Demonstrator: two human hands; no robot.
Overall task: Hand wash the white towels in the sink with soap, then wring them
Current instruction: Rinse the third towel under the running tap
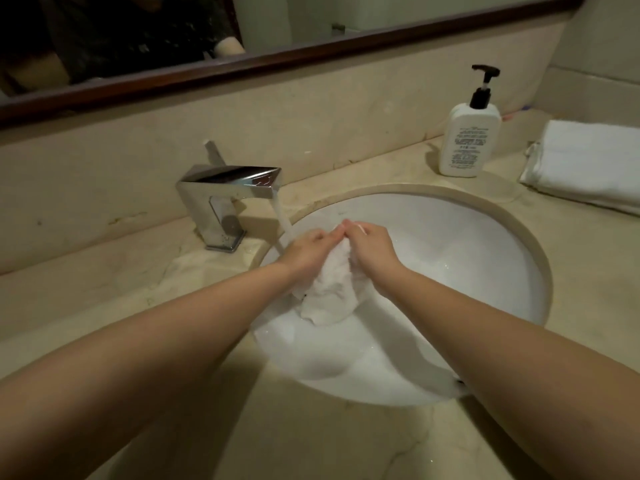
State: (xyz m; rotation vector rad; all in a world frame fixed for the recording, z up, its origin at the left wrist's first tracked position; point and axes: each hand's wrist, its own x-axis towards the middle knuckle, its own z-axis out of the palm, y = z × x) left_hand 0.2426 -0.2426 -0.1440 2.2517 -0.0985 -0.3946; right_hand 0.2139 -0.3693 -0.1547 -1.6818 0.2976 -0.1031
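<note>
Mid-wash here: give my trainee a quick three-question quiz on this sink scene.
1. True or false: water runs from the faucet.
2. What do the left hand and right hand grip together over the sink?
3. The folded towel lies: A) in the basin B) on the counter right of the soap bottle C) on the faucet.

Key: 1 true; 2 the wet white towel; 3 B.
</note>
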